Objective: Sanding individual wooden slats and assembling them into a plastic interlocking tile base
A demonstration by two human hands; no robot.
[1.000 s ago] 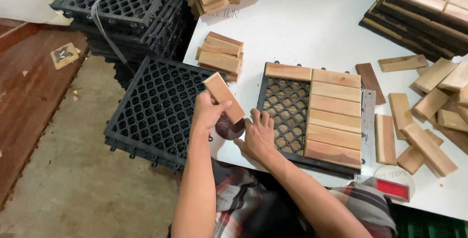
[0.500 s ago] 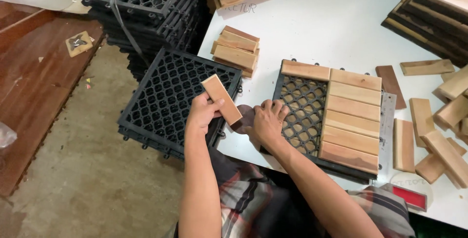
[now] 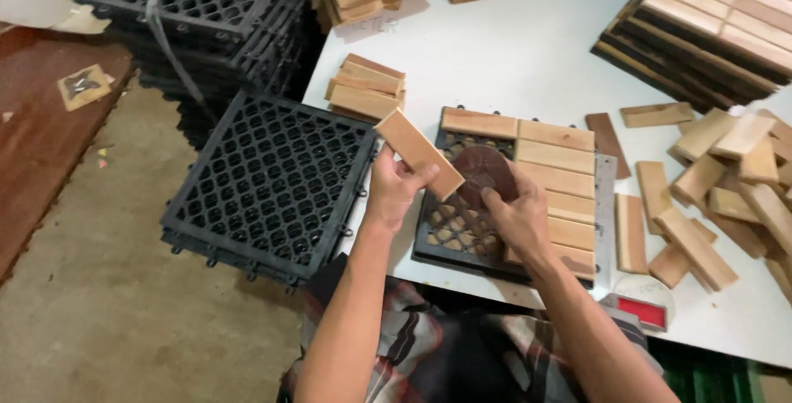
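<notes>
The left hand [image 3: 394, 191] has lifted the light wood slat [image 3: 419, 154] higher, clamped at its lower end. The right hand [image 3: 516, 215] now grips a dark round pad [image 3: 485, 172] over the half-filled black grid tile [image 3: 462, 226] on the desk [image 3: 511, 56].

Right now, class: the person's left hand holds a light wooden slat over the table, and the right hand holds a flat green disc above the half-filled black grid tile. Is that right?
Not quite. The head view shows the disc in the right hand is dark reddish-brown, not green. The rest stands: the left hand holds the light wooden slat, above the half-filled black grid tile.
</notes>
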